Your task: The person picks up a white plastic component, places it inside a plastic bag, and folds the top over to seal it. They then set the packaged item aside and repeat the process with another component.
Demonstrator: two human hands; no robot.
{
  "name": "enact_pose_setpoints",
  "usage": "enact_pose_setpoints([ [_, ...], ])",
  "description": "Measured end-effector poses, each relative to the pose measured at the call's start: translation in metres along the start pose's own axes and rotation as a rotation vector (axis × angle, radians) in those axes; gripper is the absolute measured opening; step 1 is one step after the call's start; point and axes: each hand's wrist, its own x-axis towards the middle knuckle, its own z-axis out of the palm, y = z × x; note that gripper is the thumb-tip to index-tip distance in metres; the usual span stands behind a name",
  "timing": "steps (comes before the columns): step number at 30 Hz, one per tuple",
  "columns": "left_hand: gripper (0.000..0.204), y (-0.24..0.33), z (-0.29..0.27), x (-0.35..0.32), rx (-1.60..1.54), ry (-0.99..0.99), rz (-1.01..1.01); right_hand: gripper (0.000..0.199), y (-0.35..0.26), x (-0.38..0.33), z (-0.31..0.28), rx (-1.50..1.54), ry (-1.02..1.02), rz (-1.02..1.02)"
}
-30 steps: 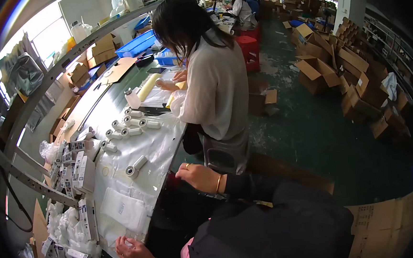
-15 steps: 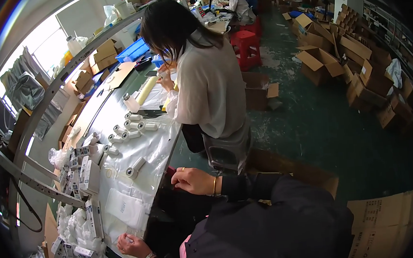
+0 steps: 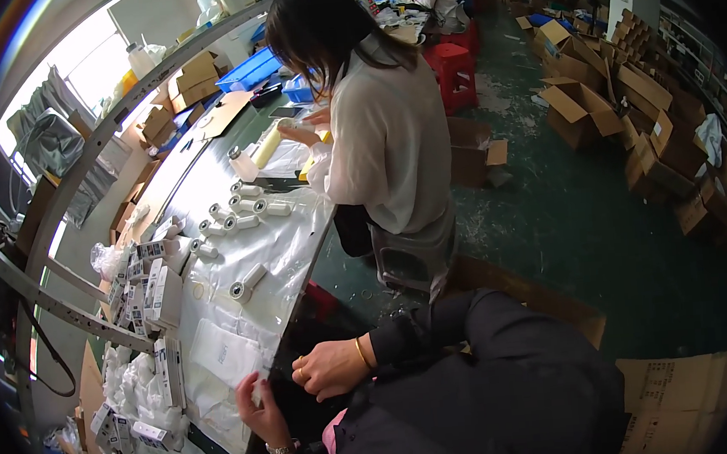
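Note:
My left hand (image 3: 263, 413), with a metal watch at its wrist, is raised at the table's near edge. Its fingers are closed around a small whitish piece (image 3: 257, 393), too small to name. Just to the right, my right hand (image 3: 333, 369) has curled fingers over my dark lap. Whatever it may hold is hidden. Beside the left hand, a stack of flat white plastic bags (image 3: 223, 355) lies on the table. Farther along, one white cylindrical part with a round ringed end (image 3: 248, 284) lies alone, and several similar white parts (image 3: 240, 210) are grouped behind it.
Small printed white boxes (image 3: 163, 296) and crumpled clear bags (image 3: 128, 387) line the left side, below a metal shelf frame (image 3: 92, 318). A co-worker (image 3: 391, 132) sits ahead at the same table, hands on a pale item. Open cartons (image 3: 575, 111) fill the floor at right.
My left hand has lifted off the bags and moved right. My right hand has come lower and closer to it. The view has shifted slightly.

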Motion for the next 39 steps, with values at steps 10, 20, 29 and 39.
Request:
enact_pose_setpoints([
  [10,0.015,-0.001,-0.004,0.002,-0.676,-0.586,-0.526,0.024,-0.004,0.021,0.022,0.126,-0.309,-0.104],
  [20,0.011,0.013,-0.006,0.006,-0.759,-0.497,-0.456,0.022,0.010,0.023,0.033,0.142,-0.341,-0.088],
  [29,0.018,0.003,-0.017,0.006,-0.669,-0.562,-0.332,0.020,0.016,0.029,0.033,0.177,-0.358,-0.006],
  [39,0.017,0.006,-0.014,0.005,-0.681,-0.490,-0.305,0.021,0.022,0.034,0.040,0.164,-0.271,-0.139],
])
